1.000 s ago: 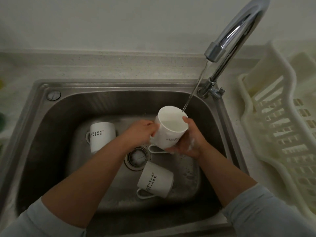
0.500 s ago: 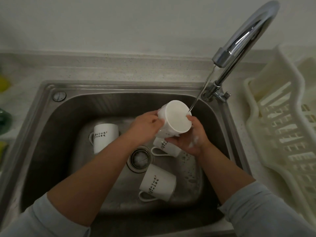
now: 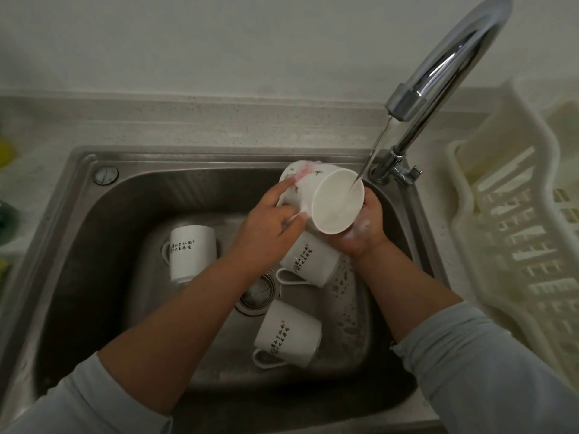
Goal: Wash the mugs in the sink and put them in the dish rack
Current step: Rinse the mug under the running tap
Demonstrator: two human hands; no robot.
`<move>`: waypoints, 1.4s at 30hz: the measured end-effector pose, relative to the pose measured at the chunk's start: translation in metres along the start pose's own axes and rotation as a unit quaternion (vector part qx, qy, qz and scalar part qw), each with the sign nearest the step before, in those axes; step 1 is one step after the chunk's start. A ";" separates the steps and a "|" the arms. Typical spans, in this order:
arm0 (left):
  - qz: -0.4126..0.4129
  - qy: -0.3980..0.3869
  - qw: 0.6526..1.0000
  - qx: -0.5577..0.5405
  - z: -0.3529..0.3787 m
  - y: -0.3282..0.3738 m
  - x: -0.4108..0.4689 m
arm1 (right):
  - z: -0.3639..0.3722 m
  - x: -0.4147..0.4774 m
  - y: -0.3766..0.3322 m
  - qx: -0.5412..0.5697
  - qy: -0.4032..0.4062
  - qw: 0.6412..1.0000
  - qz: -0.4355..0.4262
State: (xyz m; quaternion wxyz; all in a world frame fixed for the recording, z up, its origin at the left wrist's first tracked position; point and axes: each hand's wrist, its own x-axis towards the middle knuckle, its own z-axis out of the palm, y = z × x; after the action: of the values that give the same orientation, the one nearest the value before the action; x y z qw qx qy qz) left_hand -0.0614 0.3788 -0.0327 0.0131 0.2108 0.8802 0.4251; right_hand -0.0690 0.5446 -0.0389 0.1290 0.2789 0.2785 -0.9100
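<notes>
Under the tap (image 3: 438, 73) stream, at the back right of the sink (image 3: 94, 245): left hand (image 3: 269, 227) gripping the held mug (image 3: 326, 198) at its wall and handle side; right hand (image 3: 363, 233), flecked with suds, curled round the same mug from below. Held mug tilted, mouth toward the camera, water (image 3: 372, 151) striking just inside the rim; judged mid-rinse. Below and around the hands, three further mugs down on the sink floor: left mug (image 3: 191, 252), middle mug (image 3: 310, 261) just beneath the hands, near mug (image 3: 288, 333) beside the drain strainer (image 3: 257, 292). To the right, on the bench (image 3: 219, 126), dish rack (image 3: 517, 245), no mug visible in the part in view. Progress, as judged: none racked, one in hand, three awaiting washing or rinsing.
</notes>
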 end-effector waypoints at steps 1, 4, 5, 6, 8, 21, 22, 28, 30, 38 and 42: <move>0.023 0.004 1.000 -0.007 0.000 -0.001 0.000 | 0.003 0.001 -0.002 0.007 0.005 1.000 -0.013; 0.059 -0.012 0.998 -0.014 -0.001 -0.005 0.001 | 0.011 0.001 -0.011 0.000 0.007 0.998 -0.060; 0.065 -0.019 0.998 -0.010 0.000 -0.007 0.003 | 0.014 -0.001 -0.015 -0.003 0.002 0.998 -0.069; 0.070 -0.025 0.997 -0.002 0.000 -0.009 0.006 | 0.016 -0.002 -0.018 -0.008 0.001 0.997 -0.077; 0.081 -0.030 0.996 0.006 0.002 -0.011 0.012 | 0.019 -0.003 -0.024 -0.019 -0.011 0.995 -0.094; 0.077 -0.029 0.984 -0.159 0.029 -0.014 0.016 | 0.003 -0.014 -0.047 -0.135 -0.026 0.976 -0.170; 0.070 -0.036 0.982 -0.171 0.029 -0.013 0.017 | 0.002 -0.014 -0.047 -0.147 -0.011 0.974 -0.170; 0.004 -0.070 0.967 -0.245 0.034 -0.011 0.025 | -0.005 -0.028 -0.050 -0.248 0.079 0.945 -0.197; -0.025 -0.087 0.956 -0.281 0.038 -0.008 0.027 | -0.008 -0.034 -0.051 -0.263 0.124 0.938 -0.190; -0.117 -0.140 0.904 -0.387 0.055 0.006 0.023 | -0.014 -0.052 -0.052 -0.364 0.246 0.874 -0.208; -0.162 -0.163 0.875 -0.427 0.061 0.013 0.018 | -0.021 -0.058 -0.054 -0.414 0.250 0.850 -0.210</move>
State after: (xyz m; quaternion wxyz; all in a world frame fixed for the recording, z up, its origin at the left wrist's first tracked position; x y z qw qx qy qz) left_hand -0.0606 0.4377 -0.0589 0.3136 0.1055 0.6204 0.7110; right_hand -0.0332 0.6051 0.0034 -0.0356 0.3522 0.7040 -0.6157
